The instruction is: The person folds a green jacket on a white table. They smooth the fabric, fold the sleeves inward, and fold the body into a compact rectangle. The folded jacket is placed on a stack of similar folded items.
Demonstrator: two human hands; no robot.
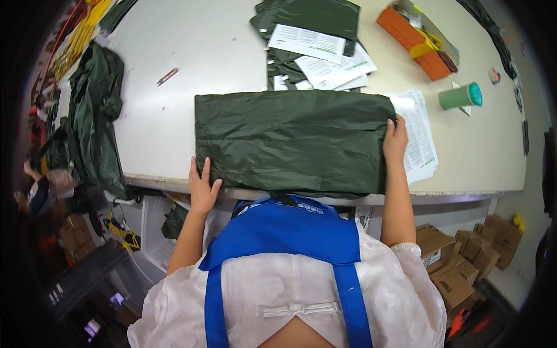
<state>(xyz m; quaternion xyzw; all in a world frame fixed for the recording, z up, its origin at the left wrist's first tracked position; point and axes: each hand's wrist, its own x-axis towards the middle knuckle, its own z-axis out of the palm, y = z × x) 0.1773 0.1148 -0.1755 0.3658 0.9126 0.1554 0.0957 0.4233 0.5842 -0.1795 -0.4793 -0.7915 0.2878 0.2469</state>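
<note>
A dark green folded sheet of thin, shiny fabric [290, 142] lies flat along the table's near edge, in front of my body. My left hand [203, 188] rests at its lower left corner, fingers spread and fingertips touching the fabric. At the right edge, my right hand [396, 139] has its thumb on the cloth and its fingers close together around the border. Just beyond, more folded dark green pieces [310, 17] are stacked with printed white sheets [325, 55] on top. Another pile of printed paper [419, 139] sits beside my right hand, partly under the fabric.
On the white table [156, 127] lie small red thread snips [167, 76]. An orange box of tools [412, 43] and a green cup [460, 96] stand at the right. Crumpled green fabric [96, 110] hangs over the left edge. Cardboard boxes [455, 278] are on the floor to the right.
</note>
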